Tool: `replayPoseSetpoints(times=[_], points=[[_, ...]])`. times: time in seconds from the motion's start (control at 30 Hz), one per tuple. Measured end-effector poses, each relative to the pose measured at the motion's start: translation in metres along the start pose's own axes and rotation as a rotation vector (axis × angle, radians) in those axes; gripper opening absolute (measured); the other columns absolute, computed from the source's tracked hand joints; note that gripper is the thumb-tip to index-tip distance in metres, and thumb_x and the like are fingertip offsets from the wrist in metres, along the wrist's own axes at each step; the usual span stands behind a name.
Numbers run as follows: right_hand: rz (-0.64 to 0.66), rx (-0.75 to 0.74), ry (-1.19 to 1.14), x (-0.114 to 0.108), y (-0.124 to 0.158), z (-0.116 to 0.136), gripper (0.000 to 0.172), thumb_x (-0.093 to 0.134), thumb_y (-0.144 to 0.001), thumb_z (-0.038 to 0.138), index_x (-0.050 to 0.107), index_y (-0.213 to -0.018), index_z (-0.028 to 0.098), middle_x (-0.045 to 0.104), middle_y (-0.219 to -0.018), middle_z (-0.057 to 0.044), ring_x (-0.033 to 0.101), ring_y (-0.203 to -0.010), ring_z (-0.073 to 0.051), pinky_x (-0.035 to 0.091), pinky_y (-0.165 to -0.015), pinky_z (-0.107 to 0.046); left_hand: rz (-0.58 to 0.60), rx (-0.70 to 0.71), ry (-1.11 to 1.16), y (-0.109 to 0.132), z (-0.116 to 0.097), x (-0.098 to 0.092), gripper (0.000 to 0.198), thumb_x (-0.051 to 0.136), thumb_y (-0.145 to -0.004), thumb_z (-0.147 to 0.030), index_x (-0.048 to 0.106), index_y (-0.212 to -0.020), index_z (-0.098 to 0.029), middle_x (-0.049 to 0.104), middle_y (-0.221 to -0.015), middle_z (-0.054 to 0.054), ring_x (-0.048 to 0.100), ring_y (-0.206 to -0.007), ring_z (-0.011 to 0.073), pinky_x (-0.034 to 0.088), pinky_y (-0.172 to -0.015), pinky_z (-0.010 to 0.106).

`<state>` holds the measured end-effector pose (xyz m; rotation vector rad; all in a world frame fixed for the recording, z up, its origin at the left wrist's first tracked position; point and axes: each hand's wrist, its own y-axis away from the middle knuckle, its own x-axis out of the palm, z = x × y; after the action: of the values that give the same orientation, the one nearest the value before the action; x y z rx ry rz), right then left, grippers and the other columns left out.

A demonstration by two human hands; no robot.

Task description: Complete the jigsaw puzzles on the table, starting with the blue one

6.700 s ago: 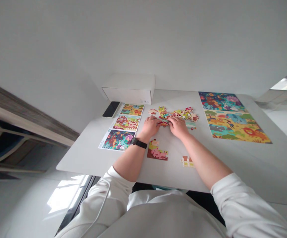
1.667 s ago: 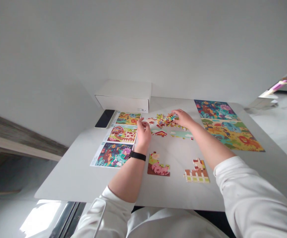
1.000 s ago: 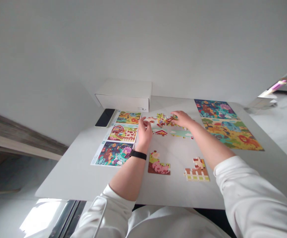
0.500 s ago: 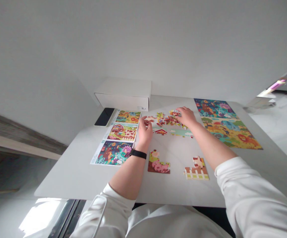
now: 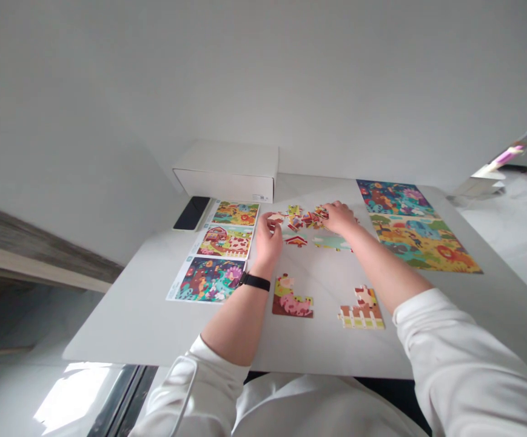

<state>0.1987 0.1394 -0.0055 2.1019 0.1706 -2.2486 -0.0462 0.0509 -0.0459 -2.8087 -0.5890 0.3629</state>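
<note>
Nearest you, a joined pig puzzle section [image 5: 292, 301] and fence section [image 5: 361, 314] lie apart on the white table [image 5: 163, 328]. Your left hand [image 5: 267, 240] and right hand [image 5: 339, 218] touch the loose puzzle pieces [image 5: 302, 218] beyond them; you cannot tell whether either grips one.

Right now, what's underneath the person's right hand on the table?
The right hand lies over one end of a loose heap of jigsaw pieces. Pieces show beside it, but whatever lies directly under the palm is covered and cannot be seen.
</note>
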Motion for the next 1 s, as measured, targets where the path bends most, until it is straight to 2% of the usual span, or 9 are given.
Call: replayPoseSetpoints(times=[0.1, 0.23, 0.33, 0.47, 0.6, 0.7, 0.8, 0.9, 1.0], points=[[-0.064, -0.175, -0.047, 0.004, 0.001, 0.009, 0.049, 0.065, -0.095, 0.023, 0.068, -0.143, 0.022, 0.063, -0.151, -0.016, 0.059, -0.137, -0.035, 0.047, -0.116, -0.047, 0.011, 0.001, 0.003, 0.0, -0.001, 0.0, 0.032, 0.055, -0.095, -0.012, 0.056, -0.126, -0.021, 0.068, -0.1, 0.004, 0.065, -0.089, 0.0178, 0.052, -0.085, 0.031], [-0.021, -0.315, -0.065, 0.01, 0.0, 0.018, 0.057, 0.066, -0.092, 0.019, 0.063, -0.15, 0.02, 0.069, -0.146, -0.014, 0.063, -0.134, -0.031, 0.047, -0.118, -0.043, 0.013, 0.001, 0.011, 0.0, 0.001, 0.001, 0.033, 0.056, -0.093, -0.011, 0.056, -0.125, -0.021, 0.069, -0.101, 0.004, 0.065, -0.088, 0.0177, 0.052, -0.085, 0.031], [-0.01, -0.318, -0.041, 0.012, -0.001, 0.019, 0.055, 0.068, -0.093, 0.02, 0.065, -0.148, 0.021, 0.072, -0.142, -0.014, 0.066, -0.131, -0.032, 0.048, -0.116, -0.045, 0.019, 0.004, 0.011, 0.0, 0.001, 0.001, 0.034, 0.055, -0.093, -0.01, 0.057, -0.125, -0.021, 0.069, -0.102, 0.005, 0.066, -0.089, 0.0182, 0.053, -0.085, 0.032], [-0.058, -0.206, -0.028, 0.013, -0.001, 0.015, 0.048, 0.071, -0.095, 0.029, 0.069, -0.142, 0.023, 0.073, -0.136, -0.016, 0.067, -0.125, -0.035, 0.05, -0.111, -0.047, 0.027, 0.003, 0.009, 0.001, 0.001, 0.001, 0.037, 0.055, -0.092, -0.009, 0.058, -0.126, -0.022, 0.069, -0.103, 0.005, 0.067, -0.091, 0.0192, 0.053, -0.087, 0.032], [-0.104, -0.128, -0.03, 0.009, 0.001, 0.017, 0.049, 0.074, -0.094, 0.034, 0.07, -0.141, 0.022, 0.07, -0.135, -0.018, 0.065, -0.125, -0.037, 0.051, -0.108, -0.049, 0.03, -0.004, 0.013, 0.001, 0.0, 0.001, 0.037, 0.056, -0.092, -0.009, 0.058, -0.127, -0.022, 0.07, -0.103, 0.005, 0.068, -0.091, 0.0191, 0.053, -0.087, 0.033], [-0.112, -0.225, -0.089, 0.006, 0.005, 0.026, 0.046, 0.074, -0.095, 0.034, 0.071, -0.14, 0.023, 0.07, -0.136, -0.016, 0.064, -0.126, -0.035, 0.049, -0.112, -0.047, 0.031, 0.0, 0.021, 0.001, 0.0, 0.002, 0.038, 0.055, -0.091, -0.008, 0.058, -0.127, -0.022, 0.07, -0.104, 0.006, 0.068, -0.091, 0.019, 0.053, -0.087, 0.033], [-0.048, -0.33, -0.12, 0.006, 0.008, 0.039, 0.039, 0.075, -0.095, 0.035, 0.077, -0.133, 0.026, 0.072, -0.134, -0.013, 0.066, -0.124, -0.032, 0.048, -0.115, -0.045, 0.029, 0.006, 0.029, 0.001, 0.001, 0.002, 0.038, 0.055, -0.091, -0.007, 0.058, -0.126, -0.021, 0.07, -0.104, 0.006, 0.068, -0.091, 0.0188, 0.053, -0.087, 0.033], [0.008, -0.326, -0.086, 0.008, 0.01, 0.047, 0.043, 0.081, -0.091, 0.045, 0.079, -0.13, 0.026, 0.071, -0.135, -0.015, 0.066, -0.126, -0.034, 0.048, -0.115, -0.046, 0.032, 0.006, 0.03, 0.001, 0.0, 0.002, 0.038, 0.055, -0.091, -0.008, 0.057, -0.126, -0.021, 0.07, -0.105, 0.006, 0.068, -0.092, 0.0187, 0.053, -0.088, 0.032], [0.015, -0.309, -0.068, 0.01, 0.011, 0.046, 0.042, 0.083, -0.09, 0.046, 0.081, -0.127, 0.027, 0.072, -0.134, -0.015, 0.066, -0.128, -0.035, 0.049, -0.114, -0.045, 0.032, 0.003, 0.02, 0.001, 0.0, 0.002, 0.038, 0.054, -0.091, -0.008, 0.057, -0.126, -0.022, 0.07, -0.105, 0.006, 0.068, -0.092, 0.0185, 0.054, -0.088, 0.032]])
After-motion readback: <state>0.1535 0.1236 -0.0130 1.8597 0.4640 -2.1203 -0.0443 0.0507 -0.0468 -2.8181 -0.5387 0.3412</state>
